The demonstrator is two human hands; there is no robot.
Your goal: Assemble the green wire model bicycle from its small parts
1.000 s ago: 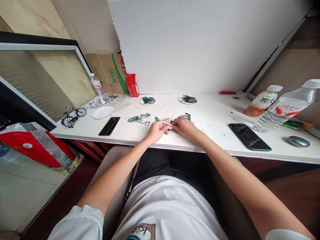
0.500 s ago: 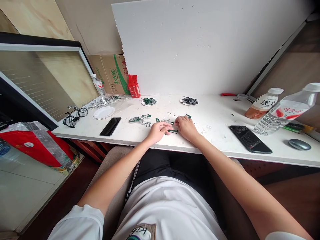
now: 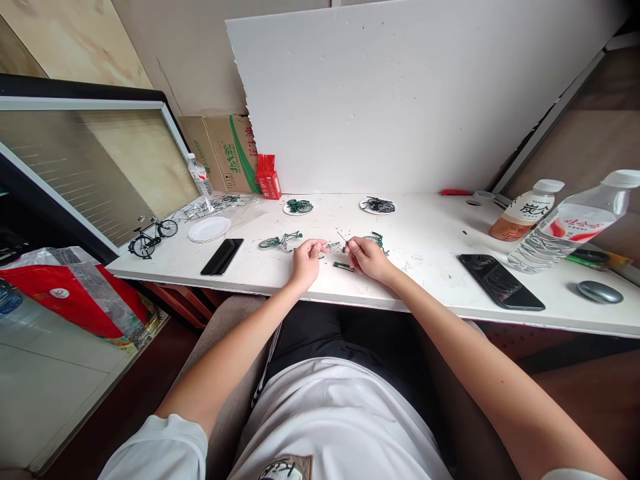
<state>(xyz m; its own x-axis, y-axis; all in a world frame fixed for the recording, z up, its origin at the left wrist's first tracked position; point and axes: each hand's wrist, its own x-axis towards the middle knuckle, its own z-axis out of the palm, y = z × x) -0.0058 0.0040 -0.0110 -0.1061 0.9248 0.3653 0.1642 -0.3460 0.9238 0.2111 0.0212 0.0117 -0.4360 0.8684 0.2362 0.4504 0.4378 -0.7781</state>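
My left hand [image 3: 306,261] is raised over the front of the table, thumb and forefinger pinched; anything between them is too small to make out. To its right, my right hand [image 3: 369,257] grips a thin stick-like tool [image 3: 342,235] that juts up and leftward from the fingers. Between the hands lie small silvery parts [image 3: 332,247]. A short green strip [image 3: 342,265] rests by the right hand's fingertips. Behind that hand shows a green model part with a wheel [image 3: 374,238], partly hidden. Left of my left hand lies a partly assembled green model bicycle [image 3: 280,241].
Plates with green parts [image 3: 299,207] and black parts [image 3: 378,205] stand at the back. Leftward are a phone [image 3: 222,257], a white plate [image 3: 210,229] and a black model bicycle [image 3: 153,237]. Another phone [image 3: 501,281], two bottles [image 3: 523,210] and a mouse [image 3: 599,291] sit rightward.
My hands have moved apart from their close position over the parts. The thin tool now shows in my right hand. The small frame-shaped piece near the green bicycle is now hidden or gone.
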